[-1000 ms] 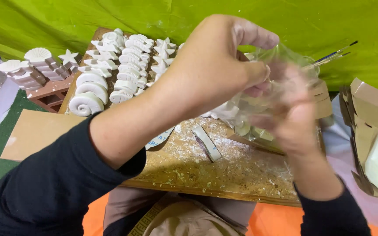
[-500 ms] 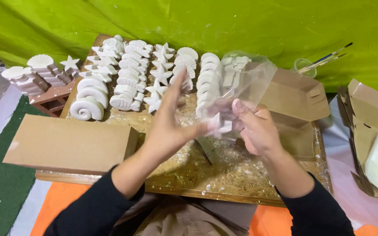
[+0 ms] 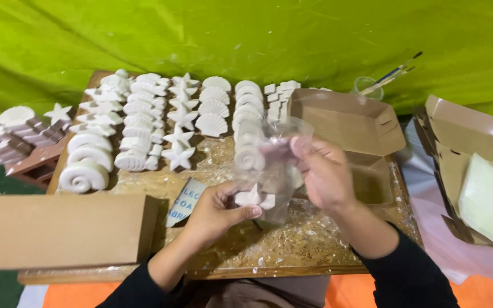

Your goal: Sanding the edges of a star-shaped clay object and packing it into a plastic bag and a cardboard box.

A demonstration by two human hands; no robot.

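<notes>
Brown cardboard marks the left edge: a closed flat box [image 3: 64, 229] lies on the near corner of the wooden board [image 3: 292, 251], and just right of it a small pale-blue label [image 3: 185, 201] with dark lettering rests on the wood. Behind them, white plaster casts [image 3: 144, 122] stand in rows: spiral shells, starfish and fan shells. Near the middle, the left hand [image 3: 218, 211] pinches a white starfish cast [image 3: 253, 198] between thumb and fingers, right at the lower part of a clear plastic bag [image 3: 272, 165]. The right hand [image 3: 323, 174] grips that bag by its upper side, fingers closed on the film. Whether the starfish is inside the bag or just touching its outside cannot be told. Behind the right hand an open cardboard box [image 3: 349, 122] shows its raised lid; its inside is mostly hidden. Farther right, a clear cup [image 3: 366, 86] holds paintbrushes [image 3: 397, 71], and folded cardboard blanks [image 3: 469, 148] hold a pale sheet [image 3: 489, 199].
</notes>
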